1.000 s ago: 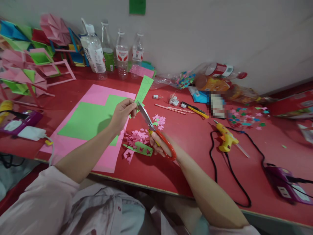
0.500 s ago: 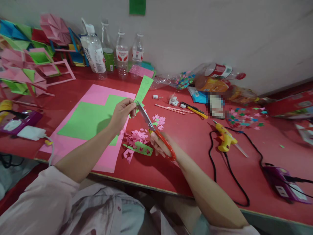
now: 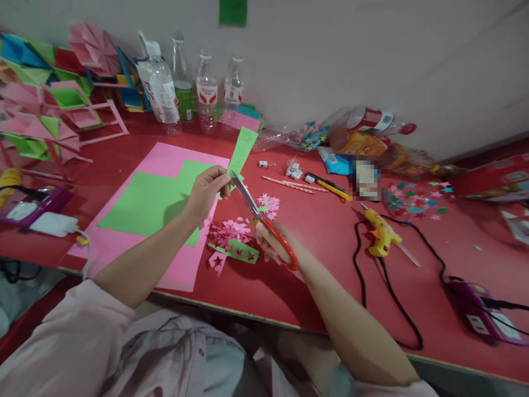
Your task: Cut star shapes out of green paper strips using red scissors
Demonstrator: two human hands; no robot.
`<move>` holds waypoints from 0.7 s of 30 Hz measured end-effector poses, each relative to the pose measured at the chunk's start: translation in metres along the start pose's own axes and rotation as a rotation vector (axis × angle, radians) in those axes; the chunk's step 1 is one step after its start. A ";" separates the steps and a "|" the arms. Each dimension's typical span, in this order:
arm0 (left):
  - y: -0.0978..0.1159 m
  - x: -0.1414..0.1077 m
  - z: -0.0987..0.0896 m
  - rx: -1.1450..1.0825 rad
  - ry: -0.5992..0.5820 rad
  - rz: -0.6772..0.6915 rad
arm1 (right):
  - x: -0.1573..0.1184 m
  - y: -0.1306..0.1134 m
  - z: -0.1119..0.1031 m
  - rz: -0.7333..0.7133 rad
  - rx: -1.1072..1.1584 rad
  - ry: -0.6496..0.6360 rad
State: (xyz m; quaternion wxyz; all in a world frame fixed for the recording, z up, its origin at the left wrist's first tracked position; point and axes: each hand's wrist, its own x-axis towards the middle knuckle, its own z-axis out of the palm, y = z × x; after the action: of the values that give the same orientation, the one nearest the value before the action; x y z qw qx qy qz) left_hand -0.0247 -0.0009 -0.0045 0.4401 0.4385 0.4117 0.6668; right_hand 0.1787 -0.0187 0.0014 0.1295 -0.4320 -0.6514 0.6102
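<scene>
Between its thumb and fingers, my left hand point(image 3: 209, 188) pinches a green paper strip point(image 3: 244, 146) that carries faint pencil marks. My right hand point(image 3: 270, 242) grips red-handled scissors point(image 3: 281, 238), whose blade tips meet the strip's lower end close to my left fingertips. Below them on the table lie pink paper scraps point(image 3: 231, 231), a green scrap with star outlines point(image 3: 239, 251) and a small pile of cut-out stars point(image 3: 269, 205). Green paper sheets point(image 3: 140, 201) rest on a larger pink sheet point(image 3: 177, 273) under my left forearm.
A yellow glue gun point(image 3: 382, 234) with a black cord lies to the right, near a purple power strip point(image 3: 483, 311). Clear bottles point(image 3: 206, 94) stand along the wall. Folded paper models point(image 3: 61, 99) fill the back left. Striped straws point(image 3: 293, 185) and a yellow cutter point(image 3: 336, 190) lie mid-table.
Both hands, the strip and the scissors stay almost where they were. Only a very slight shift of the view shows.
</scene>
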 end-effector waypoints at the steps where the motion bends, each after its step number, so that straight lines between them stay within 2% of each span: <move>1: 0.000 0.000 -0.001 0.009 0.003 0.009 | 0.000 0.000 0.000 0.001 -0.002 -0.004; 9: -0.001 0.002 -0.001 -0.001 0.027 0.046 | -0.001 0.000 0.001 -0.048 0.024 -0.021; 17: -0.004 0.000 0.001 0.013 0.011 0.060 | 0.003 0.007 0.000 -0.015 0.057 -0.076; 21: -0.005 -0.001 0.003 -0.010 0.018 0.047 | 0.005 0.010 0.003 -0.019 0.065 -0.051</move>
State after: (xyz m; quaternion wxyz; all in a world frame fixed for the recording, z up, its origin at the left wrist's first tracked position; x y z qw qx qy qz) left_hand -0.0202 -0.0002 -0.0081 0.4227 0.4397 0.4018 0.6831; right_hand 0.1775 -0.0178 -0.0099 0.1330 -0.4057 -0.6382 0.6406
